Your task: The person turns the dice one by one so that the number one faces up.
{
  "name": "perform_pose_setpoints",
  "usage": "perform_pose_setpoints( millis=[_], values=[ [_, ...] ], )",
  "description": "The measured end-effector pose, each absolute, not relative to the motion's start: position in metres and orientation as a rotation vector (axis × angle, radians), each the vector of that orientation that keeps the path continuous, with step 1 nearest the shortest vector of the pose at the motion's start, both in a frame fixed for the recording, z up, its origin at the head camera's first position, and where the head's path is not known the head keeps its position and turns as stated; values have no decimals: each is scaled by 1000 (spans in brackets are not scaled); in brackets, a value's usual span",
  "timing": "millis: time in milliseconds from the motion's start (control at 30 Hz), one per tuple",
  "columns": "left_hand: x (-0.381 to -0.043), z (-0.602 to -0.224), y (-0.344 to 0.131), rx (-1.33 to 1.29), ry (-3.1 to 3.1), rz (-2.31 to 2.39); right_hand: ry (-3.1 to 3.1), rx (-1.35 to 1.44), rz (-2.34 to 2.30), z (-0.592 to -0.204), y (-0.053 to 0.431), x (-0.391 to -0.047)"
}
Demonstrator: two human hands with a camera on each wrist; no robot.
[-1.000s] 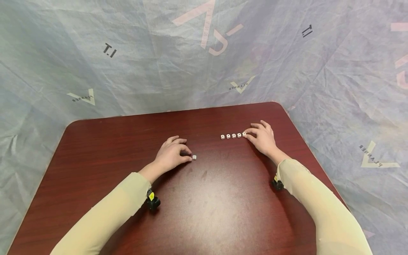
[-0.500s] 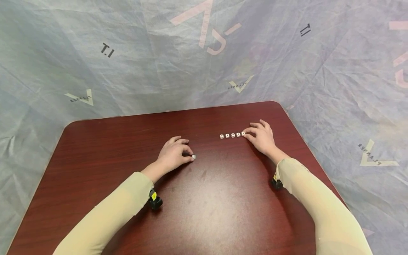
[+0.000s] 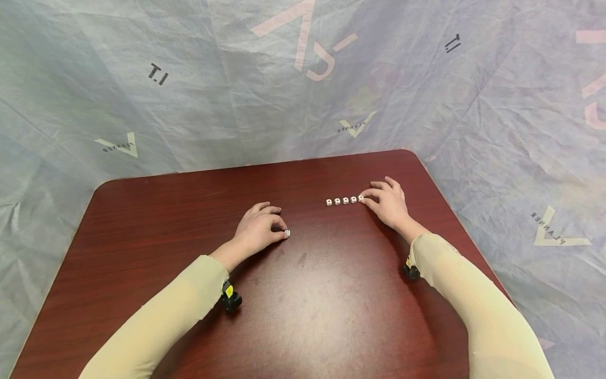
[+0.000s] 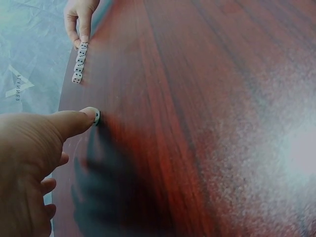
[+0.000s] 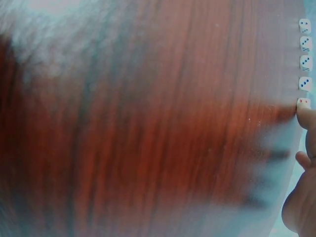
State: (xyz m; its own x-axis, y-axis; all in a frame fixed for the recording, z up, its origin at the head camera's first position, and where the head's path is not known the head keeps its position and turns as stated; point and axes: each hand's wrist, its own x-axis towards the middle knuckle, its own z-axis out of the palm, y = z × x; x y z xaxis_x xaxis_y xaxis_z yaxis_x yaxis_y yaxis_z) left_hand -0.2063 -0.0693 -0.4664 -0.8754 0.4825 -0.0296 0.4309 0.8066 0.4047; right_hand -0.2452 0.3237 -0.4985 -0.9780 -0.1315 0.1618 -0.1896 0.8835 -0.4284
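Several white dice [image 3: 345,200] stand in a short row on the far right part of the table. At the row's right end my right hand [image 3: 389,204] pinches the last die [image 5: 303,102] between thumb and index finger; red pips show on it in the right wrist view. Left of the row and closer to me, my left hand [image 3: 258,229] pinches a single die [image 3: 287,233] between thumb and index finger. In the left wrist view the thumb covers much of that die [image 4: 96,116]. The other fingers of both hands are spread loosely.
The dark red wooden table [image 3: 303,295] has rounded far corners and a glossy bright patch near its middle. A grey printed cloth [image 3: 227,95] hangs behind and beside it. Small black cameras [image 3: 231,300] sit at both wrists.
My left hand has moved slightly right and its thumb and index finger have closed on the single die. The right hand stays at the row's end.
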Motion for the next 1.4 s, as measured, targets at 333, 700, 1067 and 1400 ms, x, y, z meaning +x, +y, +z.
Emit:
perform_pose_setpoints(
  millis=[333, 700, 1067, 1400],
  values=[
    [-204, -464, -67, 725, 2863, 610, -2926, 256, 696, -496, 323, -244],
    [-206, -463, -75, 678, 2875, 829, -2934, 254, 692, -496, 322, -244],
    [-202, -454, -77, 529, 2670, 1459, -2935, 253, 696, -498, 324, -243],
    [-200, -463, -72, 364, 2449, 1799, -2937, 240, 704, -496, 323, -243]
  ],
)
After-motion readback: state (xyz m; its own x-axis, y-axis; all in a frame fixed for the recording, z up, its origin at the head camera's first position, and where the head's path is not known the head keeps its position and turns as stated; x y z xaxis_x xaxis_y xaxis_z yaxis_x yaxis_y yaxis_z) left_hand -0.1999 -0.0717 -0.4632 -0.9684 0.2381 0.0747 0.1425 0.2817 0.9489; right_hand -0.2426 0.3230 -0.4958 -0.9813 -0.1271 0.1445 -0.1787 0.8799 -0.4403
